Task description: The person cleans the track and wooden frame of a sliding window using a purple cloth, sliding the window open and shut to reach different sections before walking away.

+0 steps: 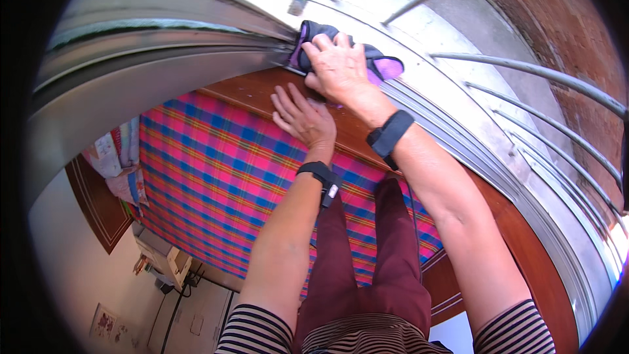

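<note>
Under my right hand (341, 66) is a folded purple and dark grey cloth (385, 68), pressed down over the metal window track (442, 128) where the sliding window frame (196, 66) ends. The fingers are bent over the cloth and partly hide it. My left hand (308, 120) holds nothing and has its fingers spread. It is just above or resting on the brown wooden sill (245, 89), below the cloth; whether it touches cannot be told. Small bits of debris (336, 105) lie on the sill near that hand. Both wrists wear dark straps.
Curved metal bars (535, 71) of a window grille stand outside the track, with a padlock (297, 6) near the cloth. A bed with a checked pink and blue sheet (211, 167) lies under my legs. Folded bedding (118, 157) and a small table (162, 255) are at left.
</note>
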Motion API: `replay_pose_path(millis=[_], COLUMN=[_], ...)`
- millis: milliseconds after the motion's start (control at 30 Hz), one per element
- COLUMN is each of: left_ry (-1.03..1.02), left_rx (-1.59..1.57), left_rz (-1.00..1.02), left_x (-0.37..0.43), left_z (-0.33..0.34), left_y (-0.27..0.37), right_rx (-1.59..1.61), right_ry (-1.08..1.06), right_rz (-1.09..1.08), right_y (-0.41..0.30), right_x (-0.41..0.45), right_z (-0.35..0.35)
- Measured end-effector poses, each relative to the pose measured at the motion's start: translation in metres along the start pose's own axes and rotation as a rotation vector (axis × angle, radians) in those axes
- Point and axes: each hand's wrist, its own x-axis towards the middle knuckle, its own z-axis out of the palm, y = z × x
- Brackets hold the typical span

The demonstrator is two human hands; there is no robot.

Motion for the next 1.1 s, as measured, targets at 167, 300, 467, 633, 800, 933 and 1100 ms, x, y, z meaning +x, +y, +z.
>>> replay_pose_path(millis=[167,300,467,633,800,933,1100], left_ry=[0.027,0.047,0.054,0.053,0.049,0.079,0.086], left_rx=[0.048,0.045,0.088,0.069,0.081,0.099,0.087], left_rz=[0.007,0.033,0.045,0.05,0.053,0.056,0.056], left_x=[-0.002,-0.004,-0.004,-0.003,-0.008,-0.003,-0.005], left_z=[0.008,0.009,0.01,0.013,0.008,0.011,0.011], left_y=[-0.007,-0.007,-0.013,-0.008,-0.009,-0.01,-0.01], right_rx=[-0.009,-0.006,-0.097,-0.238,-0.22,-0.103,0.171], right_ry=[-0.087,-0.106,-0.182,-0.304,-0.308,-0.131,0.084], right_rz=[0.054,0.085,0.122,0.22,0.279,0.219,0.023], right_y=[0.021,0.058,0.119,0.182,0.223,0.176,0.093], right_x=[-0.028,-0.074,-0.166,-0.252,-0.304,-0.264,-0.15], right_z=[-0.008,-0.015,-0.036,-0.056,-0.076,-0.095,-0.066])
